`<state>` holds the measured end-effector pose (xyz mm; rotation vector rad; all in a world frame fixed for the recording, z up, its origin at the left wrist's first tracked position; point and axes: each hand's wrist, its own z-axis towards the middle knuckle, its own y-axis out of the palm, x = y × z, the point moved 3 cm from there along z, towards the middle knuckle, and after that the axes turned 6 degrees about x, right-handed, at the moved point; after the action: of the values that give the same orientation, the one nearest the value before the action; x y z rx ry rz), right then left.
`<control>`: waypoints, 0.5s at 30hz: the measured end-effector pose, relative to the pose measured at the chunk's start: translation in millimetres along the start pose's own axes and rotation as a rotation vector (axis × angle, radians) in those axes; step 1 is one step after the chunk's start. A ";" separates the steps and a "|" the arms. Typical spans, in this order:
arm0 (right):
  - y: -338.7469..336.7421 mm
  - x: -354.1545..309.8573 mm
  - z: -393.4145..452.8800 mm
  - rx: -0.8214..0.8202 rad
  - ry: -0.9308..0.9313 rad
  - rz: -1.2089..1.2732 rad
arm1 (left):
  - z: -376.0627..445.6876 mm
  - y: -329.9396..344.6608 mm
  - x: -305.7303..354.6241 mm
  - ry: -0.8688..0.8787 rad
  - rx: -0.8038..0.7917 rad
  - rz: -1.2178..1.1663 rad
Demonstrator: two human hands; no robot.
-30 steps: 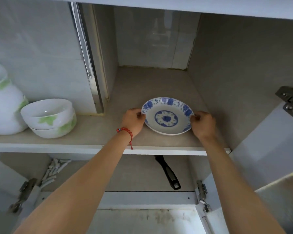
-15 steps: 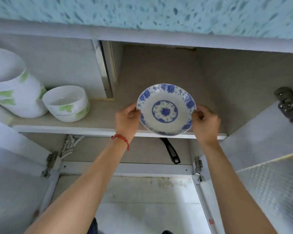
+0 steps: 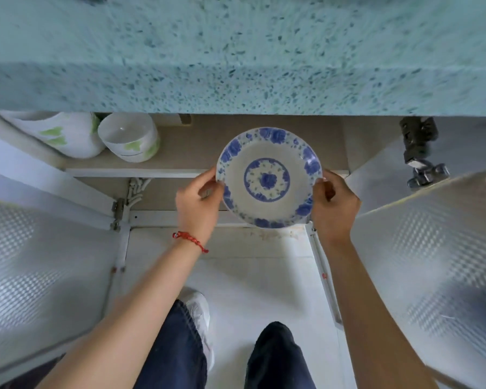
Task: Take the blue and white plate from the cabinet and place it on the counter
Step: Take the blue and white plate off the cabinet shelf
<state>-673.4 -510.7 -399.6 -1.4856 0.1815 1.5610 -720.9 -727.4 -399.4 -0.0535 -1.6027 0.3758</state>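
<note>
The blue and white plate (image 3: 268, 178), with a flower rim and a blue ring in its middle, is held in the air in front of the cabinet shelf (image 3: 135, 172), face up. My left hand (image 3: 198, 204) grips its left rim and my right hand (image 3: 333, 204) grips its right rim. A red string bracelet sits on my left wrist. The speckled blue-green counter (image 3: 236, 51) fills the top of the view, above the plate.
Stacked white bowls with green marks (image 3: 128, 138) and a larger white pot (image 3: 65, 136) stand on the shelf at left. Open cabinet doors with a textured face flank me, left door (image 3: 26, 265) and right door (image 3: 438, 254). A hinge (image 3: 421, 155) juts at right. My legs stand on the white floor below.
The plate has been lifted off the shelf and drawn out of the cabinet toward me with both hands. My view has risen, so the counter top now shows above.
</note>
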 end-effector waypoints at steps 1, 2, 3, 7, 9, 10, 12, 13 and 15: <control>-9.8 -7.1 -5.7 0.008 -0.009 -0.004 | -9.3 -5.3 6.7 -0.024 -0.006 0.005; -19.9 -15.0 -11.8 0.013 -0.027 -0.011 | -17.9 -11.0 13.5 -0.047 -0.013 0.013; -29.8 -22.7 -17.9 0.013 -0.042 -0.017 | -25.9 -16.7 20.8 -0.071 -0.020 0.015; -69.8 -43.0 -42.8 -0.030 0.093 -0.020 | -59.7 -41.9 56.7 -0.136 -0.015 -0.003; -90.3 -53.8 -54.1 -0.049 0.179 -0.035 | -77.9 -54.2 76.4 -0.141 -0.010 0.001; -101.0 -61.4 -58.7 -0.054 0.202 -0.046 | -86.5 -60.0 86.8 -0.141 -0.014 0.002; -121.0 -78.7 -65.2 -0.051 0.235 -0.069 | -102.5 -70.7 107.9 -0.137 -0.032 -0.001; -130.8 -88.1 -67.7 -0.042 0.243 -0.078 | -109.5 -75.7 119.2 -0.139 -0.043 -0.008; -149.8 -108.3 -71.8 -0.038 0.252 -0.091 | -121.0 -85.9 142.1 -0.153 -0.046 -0.016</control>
<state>-538.9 -531.7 -255.4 -1.6958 0.2273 1.3086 -596.6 -746.1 -236.9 -0.0479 -1.7620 0.3366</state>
